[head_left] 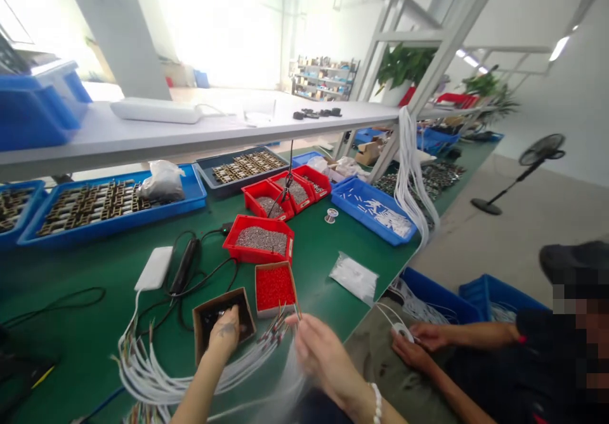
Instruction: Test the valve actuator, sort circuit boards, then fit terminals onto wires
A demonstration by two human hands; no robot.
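Observation:
My left hand (226, 330) reaches into a small cardboard box (198, 341) of dark small parts. Its fingers are drawn together among the parts, and whatever they pinch is too small to make out. My right hand (318, 348), wearing a white bead bracelet, is closed on a white cable (297, 313) with thin coloured wire ends poking up past the fingertips. Below it the cable is smeared by motion. Between the hands, a bundle of white cables (242, 368) lies on the green table, with stripped ends and dark and red bits near the tips. A box of small red parts (275, 286) stands just beyond.
Red bins (261, 240) of small metal pieces stand behind the boxes. A plastic bag (354, 277) and a solder spool (332, 215) lie to the right, near a blue tray (349, 211). A black tool (184, 265) lies left. A co-worker's hands (413, 348) hold white cable at right.

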